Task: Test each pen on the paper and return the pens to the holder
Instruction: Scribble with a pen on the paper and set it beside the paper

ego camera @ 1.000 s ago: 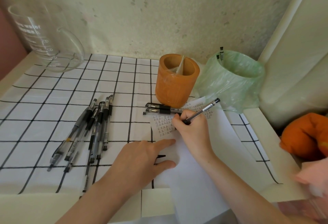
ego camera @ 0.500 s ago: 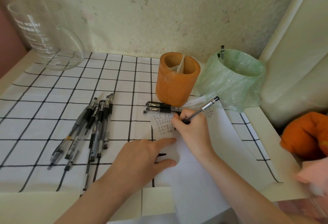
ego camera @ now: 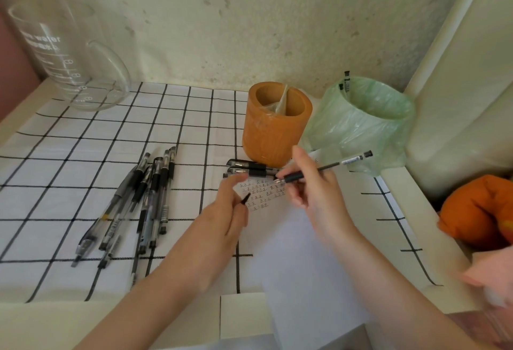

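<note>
Near the back right corner of the desk (ego camera: 55, 319), over a white sheet of paper (ego camera: 299, 252) with rows of little test marks, the person's right hand (ego camera: 313, 186) holds a clear pen with a black rubber sleeve (ego camera: 327, 167). Its grip pinches the pen low down, near the tip. The pen is up off the paper and lies almost flat, with its tip pointing at the other hand. The left hand (ego camera: 222, 219) hovers just beside it, turned on its side. Its grip pinches a small black pen cap (ego camera: 246, 199) between thumb and fingers. I think the two are held close like this so the cap can go on the tip. The round orange pen holder (ego camera: 274, 127) stands just behind the paper, handy for dropping the pen in. A few black-capped pens (ego camera: 249, 169) lie at its foot, by the paper's far edge. A bunch of clear pens (ego camera: 144, 199) lies well apart, toward the left edge. Maybe they wait for their turn, but I cannot tell.
</note>
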`<state>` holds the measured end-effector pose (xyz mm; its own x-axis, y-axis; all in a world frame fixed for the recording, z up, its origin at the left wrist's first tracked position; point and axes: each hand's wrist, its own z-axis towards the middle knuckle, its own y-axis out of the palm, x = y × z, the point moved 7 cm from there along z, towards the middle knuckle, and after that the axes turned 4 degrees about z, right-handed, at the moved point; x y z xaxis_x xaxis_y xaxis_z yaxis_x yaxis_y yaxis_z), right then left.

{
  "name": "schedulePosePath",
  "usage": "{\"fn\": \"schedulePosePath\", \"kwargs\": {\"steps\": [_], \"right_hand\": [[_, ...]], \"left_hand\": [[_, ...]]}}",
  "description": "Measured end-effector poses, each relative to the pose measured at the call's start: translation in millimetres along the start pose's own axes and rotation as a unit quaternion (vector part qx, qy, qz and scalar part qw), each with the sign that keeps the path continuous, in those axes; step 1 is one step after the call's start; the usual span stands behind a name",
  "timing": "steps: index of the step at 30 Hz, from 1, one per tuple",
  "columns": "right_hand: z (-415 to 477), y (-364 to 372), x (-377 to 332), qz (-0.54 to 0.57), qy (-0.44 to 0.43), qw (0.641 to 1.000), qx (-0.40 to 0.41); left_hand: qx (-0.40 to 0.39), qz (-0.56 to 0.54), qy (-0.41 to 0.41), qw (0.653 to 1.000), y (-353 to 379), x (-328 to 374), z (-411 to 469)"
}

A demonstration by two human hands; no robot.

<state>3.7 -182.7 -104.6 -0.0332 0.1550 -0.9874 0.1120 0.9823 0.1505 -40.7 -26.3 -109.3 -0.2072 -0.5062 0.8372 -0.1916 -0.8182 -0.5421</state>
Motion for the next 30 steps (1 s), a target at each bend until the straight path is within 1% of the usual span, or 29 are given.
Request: {"fn": "schedulePosePath", "kwargs": {"steps": [2, 4, 10, 13, 16, 20, 23, 27, 30], "right_hand": [[-1.5, 3.5, -3.0, 0.062, 0.041, 0.997, -0.037], [-3.9, 6.5, -4.1, 0.084, 0.062, 0.993, -0.060], [-9.9, 7.9, -3.5, 0.018, 0.051, 0.998, -0.043], [-13.0, 13.0, -2.1, -0.005, 0.050, 0.997, -0.051], [-15.4, 15.4, -0.5, -0.006, 0.058, 0.997, -0.053], [-13.0, 10.3, -8.1, 0.008, 0.030, 0.999, -0.034], [-12.1, 9.7, -9.4, 0.009, 0.030, 0.999, -0.035], [-17.1, 21.3, -2.4, -0.023, 0.044, 0.995, -0.083], [-20.6, 30.3, 4.0, 0.005, 0.060, 0.989, -0.133]], "left_hand": [[0.011, -0.024, -0.005, 1.000, -2.6, 0.1, 2.3], [0.017, -0.045, -0.011, 0.999, -3.6, 1.1, 3.8], [0.046, -0.051, -0.007, 0.998, -8.2, 3.5, 5.1], [0.046, -0.043, 0.005, 0.998, -8.8, 6.3, 3.8], [0.048, -0.036, 0.007, 0.998, -10.1, 8.6, 3.9], [0.048, -0.030, 0.011, 0.998, -12.7, 10.0, 3.5], [0.043, -0.025, 0.010, 0.999, -12.4, 10.5, 2.6], [0.039, -0.015, 0.009, 0.999, -10.9, 12.1, 2.4], [0.046, -0.007, 0.000, 0.999, -14.0, 9.7, 2.7]]}}
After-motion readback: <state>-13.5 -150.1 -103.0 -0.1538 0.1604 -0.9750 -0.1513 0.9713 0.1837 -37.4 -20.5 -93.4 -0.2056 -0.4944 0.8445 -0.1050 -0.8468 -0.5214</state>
